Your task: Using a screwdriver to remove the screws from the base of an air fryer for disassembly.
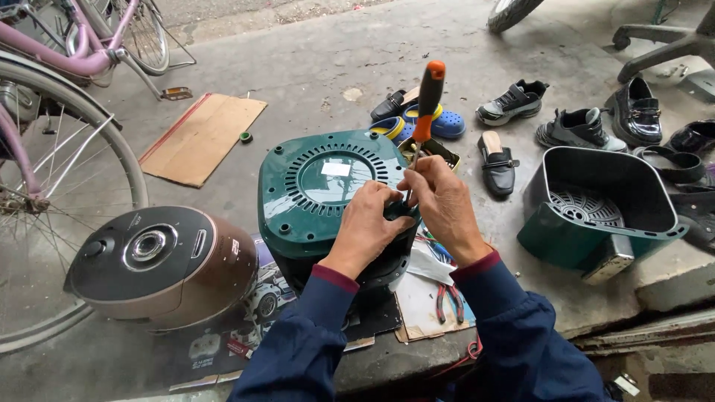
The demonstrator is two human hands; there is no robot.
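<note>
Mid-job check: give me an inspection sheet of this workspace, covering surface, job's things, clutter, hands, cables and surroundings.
Surface: grey concrete floor, with papers under the work.
Job's things: green appliance body lying base-up; orange-and-black screwdriver standing upright at its right edge.
Clutter: green basket drawer to the right, brown rice cooker to the left, red-handled pliers, cardboard sheet.
Hands: left hand rests on the body's edge; right hand has its grip closed round the screwdriver's shaft.
Cables: nothing seen.
Surroundings: pink bicycle at left, shoes scattered beyond.
</note>
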